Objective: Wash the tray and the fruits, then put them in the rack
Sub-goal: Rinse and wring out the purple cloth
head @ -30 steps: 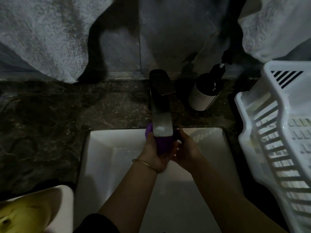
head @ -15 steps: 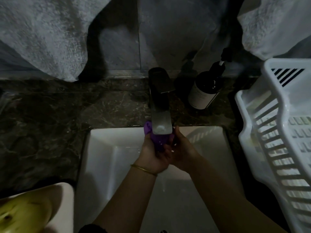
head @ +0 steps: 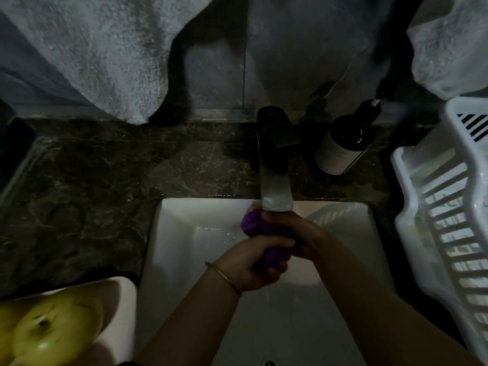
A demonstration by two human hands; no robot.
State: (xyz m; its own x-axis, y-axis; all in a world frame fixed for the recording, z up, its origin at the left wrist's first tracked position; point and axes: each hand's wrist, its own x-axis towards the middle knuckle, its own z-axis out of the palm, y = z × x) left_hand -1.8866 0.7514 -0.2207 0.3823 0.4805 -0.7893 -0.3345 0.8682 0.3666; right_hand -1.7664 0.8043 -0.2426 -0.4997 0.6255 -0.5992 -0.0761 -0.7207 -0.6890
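Under tap (head: 276, 186), L hand (head: 250, 265) & R hand (head: 301, 233) grip purple fruit (head: 260, 225) (over sink (head: 179, 260)).

One head camera, looking steeply down over the sink (head: 184, 233).
I'm watching from the wearer's head, facing the wall (head: 290, 62), close above the basin. The tap (head: 276, 186) points back towards the lens. The left hand (head: 248, 265) and right hand (head: 298, 231) grip a purple thing (head: 252, 224) mid-frame. The tray (head: 124, 299) is cut off lower left, and the rack (head: 449, 233) runs off the right edge.
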